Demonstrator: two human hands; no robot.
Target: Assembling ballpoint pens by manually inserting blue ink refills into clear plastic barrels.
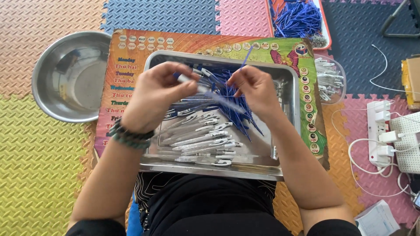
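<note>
- A white pen barrel sits pinched in the fingers of the left hand, held level above the steel tray, its open end turned toward the other hand, seemingly so the two can meet.
- The right hand is closed on a thin blue refill, which stands up past the fingertips and slants toward the barrel.
- Both hands hover mid-tray, just over the supplies: a tangle of loose blue refills at the centre and a row of white pen bodies with clips along the near edge, each kind kept to its own part of the tray, within easy reach.
- The tray rests on a bright orange-and-green printed board, with a column of coloured lettering down its left edge, round badges along the top and right, and a butterfly picture at the top right corner.
- An empty-looking steel bowl lies to the left on the foam mats.
- A red-rimmed tray of more blue refills sits beyond; a clear tub of white pens stands right of the board.
- A white power strip with cables lies far right.
</note>
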